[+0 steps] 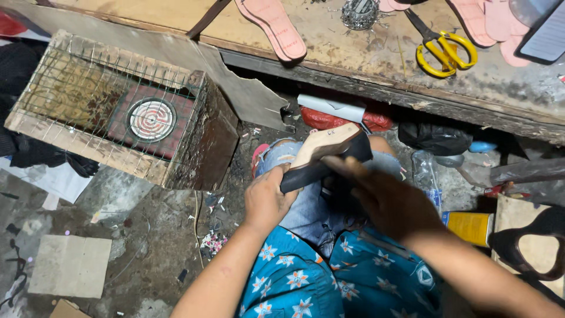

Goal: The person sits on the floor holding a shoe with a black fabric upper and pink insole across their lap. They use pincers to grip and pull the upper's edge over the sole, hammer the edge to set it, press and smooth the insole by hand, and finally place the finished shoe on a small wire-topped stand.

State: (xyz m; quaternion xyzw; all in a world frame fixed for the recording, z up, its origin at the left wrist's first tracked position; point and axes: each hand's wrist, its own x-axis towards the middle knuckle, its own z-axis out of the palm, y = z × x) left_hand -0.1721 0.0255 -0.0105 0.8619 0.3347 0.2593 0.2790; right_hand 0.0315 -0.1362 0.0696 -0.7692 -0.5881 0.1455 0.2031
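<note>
Shoe (pixel 321 156) with a dark upper and a pale tan sole turned upward lies across the person's lap, its toe pointing up and to the right. Left hand (pixel 268 200) is closed around the shoe's lower end, fingers wrapped over the dark edge. Right hand (pixel 382 197) rests over the shoe's right side, blurred; its fingers curl over the dark upper, but whether it grips or only presses there cannot be told.

Beyond both hands, at the far side, runs the worn wooden counter (pixel 353 53). On it, well beyond the right hand, lie yellow-handled scissors (pixel 441 47); beyond the left hand lies a pink insole (pixel 273 26), with more pink insoles (pixel 488 20) at the far right and a tangle of wire (pixel 359 13) between them.

Well to the left of the left hand stands a wooden box covered with wire mesh (pixel 112 112), and inside it sits a round coil heater (pixel 151 119). Just beyond the shoe, under the counter's edge, lie a red bag (pixel 329 121) and a black bag (pixel 432 138). Right of the right hand are a clear plastic bottle (pixel 425 174) and a yellow tin (pixel 469 227). A dark strap piece (pixel 524 247) lies further right.
</note>
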